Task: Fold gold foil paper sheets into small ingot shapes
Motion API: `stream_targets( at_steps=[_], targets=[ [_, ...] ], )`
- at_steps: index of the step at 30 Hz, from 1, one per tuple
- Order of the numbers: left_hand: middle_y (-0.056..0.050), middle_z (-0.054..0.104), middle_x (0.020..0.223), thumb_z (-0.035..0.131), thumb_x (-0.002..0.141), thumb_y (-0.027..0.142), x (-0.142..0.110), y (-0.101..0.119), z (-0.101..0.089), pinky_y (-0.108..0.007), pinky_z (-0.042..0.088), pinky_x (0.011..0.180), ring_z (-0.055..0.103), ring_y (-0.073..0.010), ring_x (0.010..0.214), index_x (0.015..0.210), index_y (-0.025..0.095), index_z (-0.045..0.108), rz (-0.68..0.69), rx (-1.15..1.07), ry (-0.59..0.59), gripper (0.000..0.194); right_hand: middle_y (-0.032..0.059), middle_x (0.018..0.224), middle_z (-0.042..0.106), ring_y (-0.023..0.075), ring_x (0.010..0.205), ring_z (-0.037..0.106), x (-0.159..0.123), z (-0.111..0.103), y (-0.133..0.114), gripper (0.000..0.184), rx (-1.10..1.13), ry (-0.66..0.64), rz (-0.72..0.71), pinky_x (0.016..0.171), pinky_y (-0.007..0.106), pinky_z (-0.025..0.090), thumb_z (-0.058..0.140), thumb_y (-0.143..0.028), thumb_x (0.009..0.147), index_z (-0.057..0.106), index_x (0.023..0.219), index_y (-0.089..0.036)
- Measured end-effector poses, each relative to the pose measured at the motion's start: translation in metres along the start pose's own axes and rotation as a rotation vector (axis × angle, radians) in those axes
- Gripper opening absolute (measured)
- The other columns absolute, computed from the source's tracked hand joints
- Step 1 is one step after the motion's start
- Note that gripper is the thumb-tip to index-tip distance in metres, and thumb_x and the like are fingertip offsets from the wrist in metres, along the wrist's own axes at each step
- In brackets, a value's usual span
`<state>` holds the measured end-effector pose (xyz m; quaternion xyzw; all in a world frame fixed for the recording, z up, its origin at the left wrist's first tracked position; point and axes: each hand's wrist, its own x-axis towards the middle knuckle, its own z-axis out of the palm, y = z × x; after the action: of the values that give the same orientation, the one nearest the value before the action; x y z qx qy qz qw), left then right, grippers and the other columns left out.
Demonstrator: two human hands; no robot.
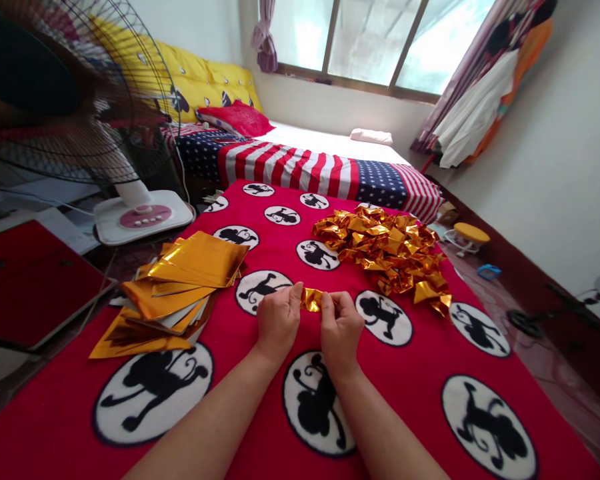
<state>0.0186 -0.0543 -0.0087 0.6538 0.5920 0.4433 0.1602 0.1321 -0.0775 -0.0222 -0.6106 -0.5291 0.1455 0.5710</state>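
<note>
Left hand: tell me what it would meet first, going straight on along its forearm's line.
Past the gold foil piece it pinches, the left hand would probably meet the heap of gold foil, though its height above the red cloth is unclear.

A low bed stands at twelve o'clock, its white top edged by a stars-and-stripes cover. Toward eleven are a padded yellow backrest and a red pillow. Daylight comes through a wide window at one o'clock, between mauve curtains. Garments hang at two, by a pale wall with a dark red lower band. A yellow-topped stool stands at three, pinkish floor shows at four, and a white-based fan rises at ten.
</note>
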Motion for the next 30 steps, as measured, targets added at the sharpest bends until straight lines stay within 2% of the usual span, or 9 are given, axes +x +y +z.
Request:
stream_targets(
  at_steps=[13,17,30],
  targets=[
    [0.0,0.047,0.049,0.036,0.096,0.042,0.0007,0.0,-0.0008,-0.028,0.021,0.053,0.038,-0.0103,0.048,0.053,0.017,0.045,-0.063,-0.088,-0.01,0.051,-0.0026,0.061,0.056,0.011,0.052,0.047,-0.0006,-0.0004,-0.0025,0.022,0.001,0.022,-0.036,0.055,0.023,0.037,0.053,-0.034,0.091,0.056,0.075,-0.018],
    [0.0,0.047,0.048,0.038,0.095,0.046,0.0008,0.0004,-0.0018,-0.028,0.021,0.053,0.037,-0.0102,0.048,0.052,0.017,0.045,-0.068,-0.089,-0.018,0.052,-0.003,0.061,0.055,0.0108,0.052,0.047,-0.0015,-0.0001,-0.0018,0.021,0.017,0.012,-0.037,0.054,0.022,0.037,0.054,-0.033,0.09,0.055,0.075,-0.018],
    [-0.002,0.054,0.052,0.035,0.097,0.038,-0.0013,0.0025,0.0002,-0.028,0.022,0.053,0.043,-0.0114,0.047,0.057,0.017,0.051,-0.05,-0.021,-0.007,0.048,-0.0039,0.058,0.052,0.0102,0.049,0.046,-0.001,0.0022,-0.0068,0.023,-0.042,0.051,-0.076,0.052,0.022,0.035,0.052,-0.033,0.09,0.052,0.072,-0.019]
  ],
)
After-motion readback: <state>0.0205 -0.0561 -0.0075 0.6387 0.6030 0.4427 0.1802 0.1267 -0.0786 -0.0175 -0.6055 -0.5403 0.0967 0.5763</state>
